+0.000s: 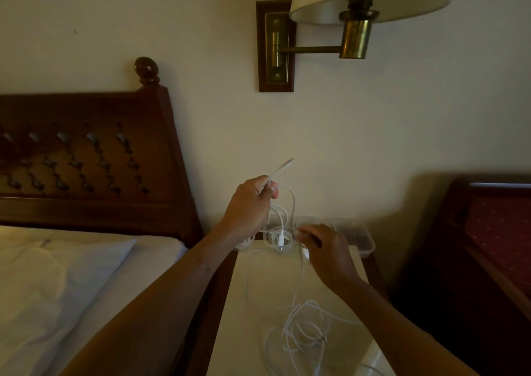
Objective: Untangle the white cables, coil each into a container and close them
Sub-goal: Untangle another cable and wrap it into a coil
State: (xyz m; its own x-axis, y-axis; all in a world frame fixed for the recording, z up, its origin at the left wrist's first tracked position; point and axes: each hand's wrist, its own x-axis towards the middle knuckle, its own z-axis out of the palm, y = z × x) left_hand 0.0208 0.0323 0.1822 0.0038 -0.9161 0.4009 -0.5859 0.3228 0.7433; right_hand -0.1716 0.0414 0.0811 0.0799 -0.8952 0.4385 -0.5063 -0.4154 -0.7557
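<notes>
A white cable (283,168) rises stiffly from the grip of the left hand (250,203), its blurred end pointing up and to the right, while its slack falls in loops into a small round clear container (283,245) at the back of the bedside table (258,289). A second round container (246,243) sits just left of it, half hidden behind the wrist. To the right stands a rectangular clear container (365,240), open-topped. At the table's near edge a tangle of white cables (304,329) lies in loose, overlapping loops, one strand running back toward the round containers.
</notes>
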